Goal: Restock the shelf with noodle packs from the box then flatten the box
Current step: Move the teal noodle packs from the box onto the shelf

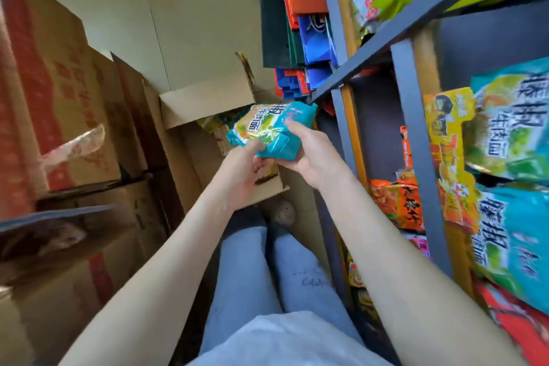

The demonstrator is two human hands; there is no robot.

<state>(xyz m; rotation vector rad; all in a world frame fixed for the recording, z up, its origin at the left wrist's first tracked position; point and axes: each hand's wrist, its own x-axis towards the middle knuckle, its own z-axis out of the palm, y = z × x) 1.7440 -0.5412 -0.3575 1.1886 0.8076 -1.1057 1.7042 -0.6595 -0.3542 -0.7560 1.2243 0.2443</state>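
Observation:
I hold a teal noodle pack (269,128) with both hands above the open cardboard box (208,104) on the floor. My left hand (245,171) grips its near lower edge. My right hand (310,153) clasps its right side. More packs (214,125) show inside the box under the raised pack. The grey metal shelf (416,140) stands to the right, with matching teal noodle packs (511,125) on it.
Stacked brown cartons (59,116) fill the left side. Coloured paper bags (300,15) hang beside the shelf's far end. Orange and red snack packs (398,202) sit on lower shelves. My legs in light jeans (267,276) stand in the narrow aisle.

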